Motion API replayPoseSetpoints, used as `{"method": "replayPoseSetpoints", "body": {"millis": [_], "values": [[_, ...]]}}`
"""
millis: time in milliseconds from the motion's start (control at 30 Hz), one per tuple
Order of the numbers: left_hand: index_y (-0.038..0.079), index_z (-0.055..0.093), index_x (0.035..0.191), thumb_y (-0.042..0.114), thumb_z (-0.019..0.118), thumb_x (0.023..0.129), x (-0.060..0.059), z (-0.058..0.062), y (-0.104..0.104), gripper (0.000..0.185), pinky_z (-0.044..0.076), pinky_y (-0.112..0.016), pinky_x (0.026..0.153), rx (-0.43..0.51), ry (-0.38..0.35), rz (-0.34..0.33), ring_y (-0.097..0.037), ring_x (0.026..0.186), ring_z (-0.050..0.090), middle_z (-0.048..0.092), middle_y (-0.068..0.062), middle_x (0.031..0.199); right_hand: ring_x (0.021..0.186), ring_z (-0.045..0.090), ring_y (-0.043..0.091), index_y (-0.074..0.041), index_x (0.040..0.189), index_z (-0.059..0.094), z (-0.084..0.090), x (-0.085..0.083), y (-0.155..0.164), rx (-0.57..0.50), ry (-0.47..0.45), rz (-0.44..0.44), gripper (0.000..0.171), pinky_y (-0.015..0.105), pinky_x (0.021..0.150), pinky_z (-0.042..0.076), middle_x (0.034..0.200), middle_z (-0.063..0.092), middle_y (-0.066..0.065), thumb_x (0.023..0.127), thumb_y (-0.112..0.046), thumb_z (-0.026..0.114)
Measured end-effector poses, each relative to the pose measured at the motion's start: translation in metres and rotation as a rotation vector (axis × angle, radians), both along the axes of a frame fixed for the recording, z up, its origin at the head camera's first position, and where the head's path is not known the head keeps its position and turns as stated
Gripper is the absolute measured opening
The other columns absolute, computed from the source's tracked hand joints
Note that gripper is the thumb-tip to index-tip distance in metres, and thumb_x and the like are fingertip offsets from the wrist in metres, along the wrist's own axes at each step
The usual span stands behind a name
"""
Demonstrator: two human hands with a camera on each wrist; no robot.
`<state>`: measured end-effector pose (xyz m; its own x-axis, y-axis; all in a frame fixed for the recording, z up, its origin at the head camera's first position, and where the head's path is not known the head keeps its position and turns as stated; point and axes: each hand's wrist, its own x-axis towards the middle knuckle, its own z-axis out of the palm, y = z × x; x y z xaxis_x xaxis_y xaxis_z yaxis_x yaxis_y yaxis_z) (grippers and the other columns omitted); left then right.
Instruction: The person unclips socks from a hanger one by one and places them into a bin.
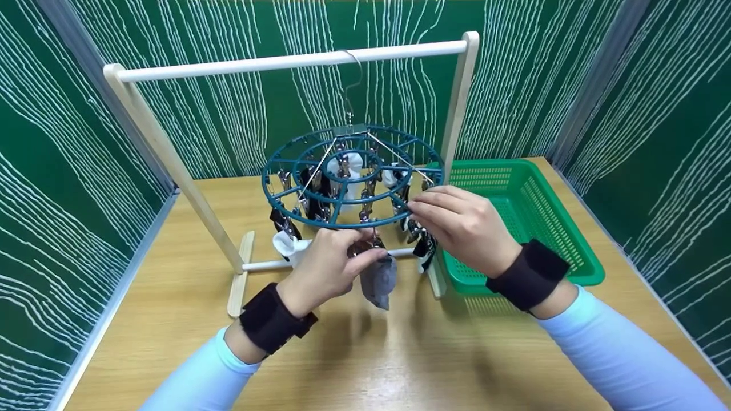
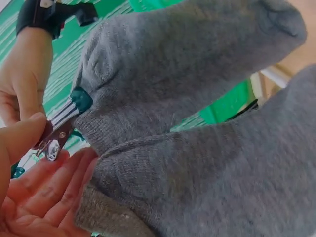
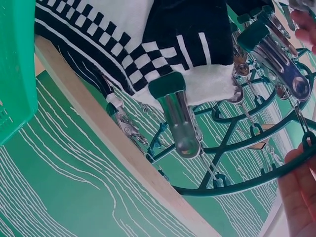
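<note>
A round dark-green clip hanger (image 1: 264,178) hangs by its wire hook from the rail. My left hand (image 1: 325,262) is at its near side, pinching a metal clip (image 2: 60,118) with green tips between thumb and fingers. That clip bites the cuff of a grey sock (image 2: 133,84); another grey sock (image 2: 237,173) lies alongside, close over the open palm. My right hand (image 1: 471,228) grips the hanger's rim at the right, fingertips (image 3: 296,197) against the ring. Near it, a black-and-white checkered sock (image 3: 148,64) is held by clips (image 3: 175,116).
A wooden stand with a white rail (image 1: 257,65) carries the hanger. Several black and white socks hang around the ring, including a white sock (image 1: 285,244) at left. A green plastic basket (image 1: 577,251) sits at the right on the wooden table (image 1: 171,354). Green walls enclose it.
</note>
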<state>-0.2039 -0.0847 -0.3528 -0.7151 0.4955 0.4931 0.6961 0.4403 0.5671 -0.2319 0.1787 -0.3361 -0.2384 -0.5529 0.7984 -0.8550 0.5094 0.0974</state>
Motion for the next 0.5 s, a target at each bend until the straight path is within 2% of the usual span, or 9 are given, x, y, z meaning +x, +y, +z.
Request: {"method": "replayPoseSetpoints", "body": {"millis": [100, 333, 500], "values": [[-0.007, 0.079, 0.115, 0.015, 0.079, 0.100, 0.000, -0.003, 0.001, 0.027, 0.068, -0.037, 0.079, 0.014, 0.021, 0.017, -0.027, 0.096, 0.083, 0.083, -0.020, 0.110, 0.099, 0.079, 0.036, 0.005, 0.113, 0.081, -0.002, 0.002, 0.000, -0.013, -0.007, -0.006, 0.024, 0.048, 0.088, 0.067, 0.107, 0.082, 0.021, 0.090, 0.003, 0.085], [-0.006, 0.080, 0.105, 0.015, 0.081, 0.099, 0.002, -0.005, 0.003, 0.022, 0.068, -0.034, 0.070, 0.041, 0.047, 0.053, -0.022, 0.078, 0.080, 0.083, -0.017, 0.097, 0.104, 0.076, 0.037, 0.003, 0.114, 0.081, -0.009, 0.015, 0.000, -0.075, -0.033, -0.085, 0.029, 0.052, 0.091, 0.066, 0.111, 0.081, 0.021, 0.087, -0.002, 0.090], [-0.005, 0.080, 0.104, 0.016, 0.082, 0.099, 0.002, -0.004, 0.002, 0.022, 0.068, -0.033, 0.071, 0.050, 0.038, 0.081, -0.022, 0.078, 0.080, 0.083, -0.017, 0.097, 0.101, 0.074, 0.036, 0.004, 0.114, 0.080, -0.019, 0.027, 0.001, -0.141, -0.061, -0.097, 0.024, 0.050, 0.087, 0.065, 0.111, 0.080, 0.020, 0.098, -0.013, 0.083]]}}
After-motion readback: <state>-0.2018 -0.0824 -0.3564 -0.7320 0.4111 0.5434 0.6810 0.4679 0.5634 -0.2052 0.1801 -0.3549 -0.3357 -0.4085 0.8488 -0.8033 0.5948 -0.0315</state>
